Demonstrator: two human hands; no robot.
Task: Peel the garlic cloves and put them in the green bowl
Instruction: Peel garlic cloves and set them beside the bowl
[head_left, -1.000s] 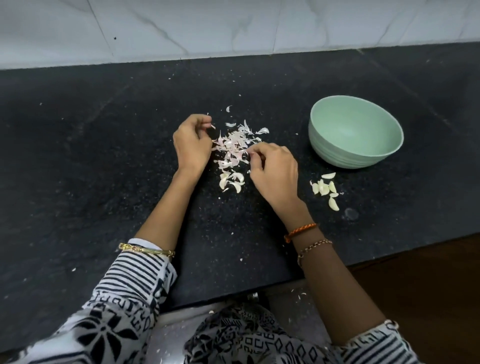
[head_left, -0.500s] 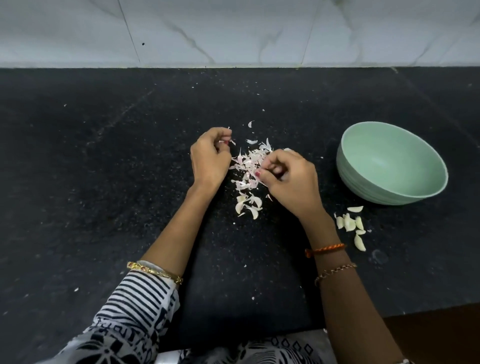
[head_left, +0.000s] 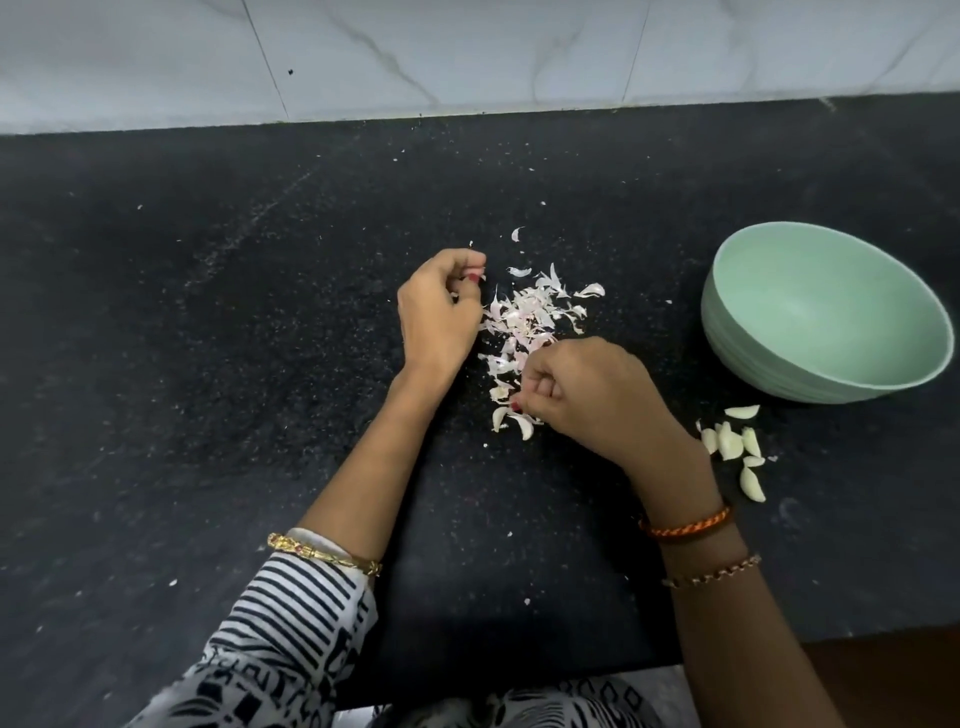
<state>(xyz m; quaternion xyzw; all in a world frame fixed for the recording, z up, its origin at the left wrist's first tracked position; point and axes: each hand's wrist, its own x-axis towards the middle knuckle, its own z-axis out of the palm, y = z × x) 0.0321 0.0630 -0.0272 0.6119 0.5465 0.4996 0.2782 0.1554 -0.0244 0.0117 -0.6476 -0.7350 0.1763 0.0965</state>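
Head view: right hand (head_left: 587, 400) pinches into the near edge of the skin pile (head_left: 524, 332) on the surface (head_left: 208, 364); peeled cloves (head_left: 732, 447) lie beside it. Left hand (head_left: 439, 306) pinches a small piece, likely a clove. Green bowl (head_left: 826, 317) looks empty. Pick only unpeeled cloves, then strip cleanly.

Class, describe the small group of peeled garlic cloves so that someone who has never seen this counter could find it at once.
Start at the green bowl on the right of the black counter. Just in front of it, toward the person, lie the peeled garlic cloves, right of the right hand. They are plump, smooth and cream-coloured, unlike the thin pinkish peel heap between the hands.
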